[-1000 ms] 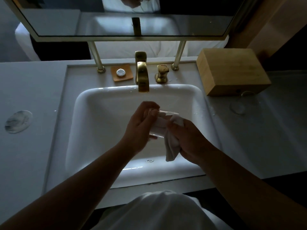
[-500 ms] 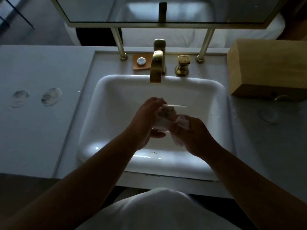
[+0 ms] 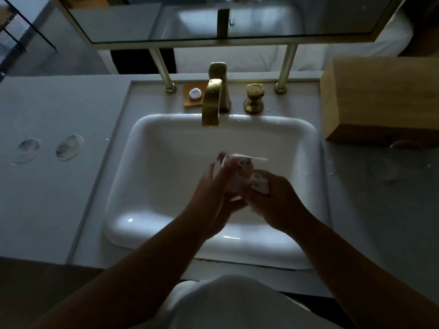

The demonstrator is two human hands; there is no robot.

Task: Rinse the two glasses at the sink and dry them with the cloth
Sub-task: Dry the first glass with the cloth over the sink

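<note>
Compared with half a second earlier, both hands sit slightly right of their former place over the basin, and the cloth [image 3: 260, 184] is bunched more tightly against the glass [image 3: 240, 172]. Left hand [image 3: 213, 193] curls around the glass from the left, gripping it above the middle of the sink [image 3: 147, 176]; right hand [image 3: 280, 200] grips the white cloth and presses it into the glass, whose rim shows as a thin bright line toward the faucet. Open basin surrounds the hands on every side, with most room to the left and behind, below the brass faucet [image 3: 211, 103]; the sink's front rim lies near the wrists. White countertop [image 3: 47, 198] flanks the sink. What appears to be the second glass [image 3: 389, 162] stands on the right counter just in front of a wooden box [image 3: 380, 98], though dim light makes it hard to be sure. Two round marks [image 3: 69, 148] lie on the left counter, well apart from the sink. Behind the faucet are a brass handle [image 3: 254, 98], a small tray [image 3: 193, 95] and a mirror frame [image 3: 228, 40] on two posts. Framing is otherwise unchanged.
</note>
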